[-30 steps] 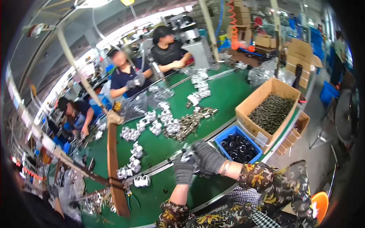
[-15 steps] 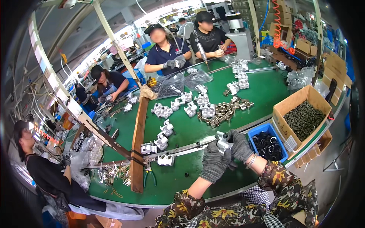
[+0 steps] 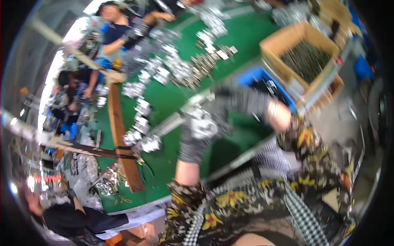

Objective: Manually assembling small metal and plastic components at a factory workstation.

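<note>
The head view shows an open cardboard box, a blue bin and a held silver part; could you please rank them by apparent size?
1. Open cardboard box
2. Blue bin, partly hidden by the right hand
3. Silver part, blurred, in the left hand

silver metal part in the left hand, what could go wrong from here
The silver metal part could slip from the gloved left hand and drop onto the green table. The gloved right hand appears close beside the blue bin of black pieces, so a sideways swing might knock it; whether they touch is too blurred to tell.
</note>
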`<state>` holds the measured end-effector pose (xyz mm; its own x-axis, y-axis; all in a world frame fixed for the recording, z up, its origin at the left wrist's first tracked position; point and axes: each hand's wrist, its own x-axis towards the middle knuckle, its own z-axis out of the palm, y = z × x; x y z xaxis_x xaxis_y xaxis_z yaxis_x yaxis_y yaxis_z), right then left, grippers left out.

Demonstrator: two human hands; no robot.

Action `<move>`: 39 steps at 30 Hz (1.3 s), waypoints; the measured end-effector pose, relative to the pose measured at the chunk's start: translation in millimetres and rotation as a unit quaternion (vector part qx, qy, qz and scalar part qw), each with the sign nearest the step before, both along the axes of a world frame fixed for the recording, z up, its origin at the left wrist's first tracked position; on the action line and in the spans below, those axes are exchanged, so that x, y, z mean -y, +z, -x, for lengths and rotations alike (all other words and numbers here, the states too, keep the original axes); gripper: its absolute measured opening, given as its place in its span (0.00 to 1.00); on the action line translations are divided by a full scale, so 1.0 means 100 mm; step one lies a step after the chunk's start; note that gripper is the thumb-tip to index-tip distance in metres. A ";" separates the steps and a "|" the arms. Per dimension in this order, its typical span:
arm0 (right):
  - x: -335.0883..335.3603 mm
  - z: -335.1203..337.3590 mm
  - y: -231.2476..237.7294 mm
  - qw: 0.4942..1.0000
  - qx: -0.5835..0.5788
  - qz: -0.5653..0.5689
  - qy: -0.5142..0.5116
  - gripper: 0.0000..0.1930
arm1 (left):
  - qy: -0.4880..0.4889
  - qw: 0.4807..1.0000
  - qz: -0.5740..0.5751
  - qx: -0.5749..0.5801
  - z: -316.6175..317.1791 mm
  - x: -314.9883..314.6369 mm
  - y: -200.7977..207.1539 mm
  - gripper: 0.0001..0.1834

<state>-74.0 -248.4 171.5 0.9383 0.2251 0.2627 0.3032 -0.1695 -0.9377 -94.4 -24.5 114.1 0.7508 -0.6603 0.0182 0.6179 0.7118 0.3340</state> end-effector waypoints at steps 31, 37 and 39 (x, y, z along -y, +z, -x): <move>0.99 -0.11 -0.45 0.908 -0.038 0.380 -0.171 0.08 | 0.143 0.948 -0.282 -0.046 0.19 0.17 0.31 0.30; 0.99 -0.12 -0.32 0.873 -0.036 0.458 -0.166 0.09 | 0.077 0.965 -0.250 0.005 0.12 0.18 0.30 0.32; 1.03 -0.09 -0.26 0.877 -0.038 0.450 -0.165 0.09 | 0.045 0.956 -0.282 0.060 0.16 0.25 0.40 0.33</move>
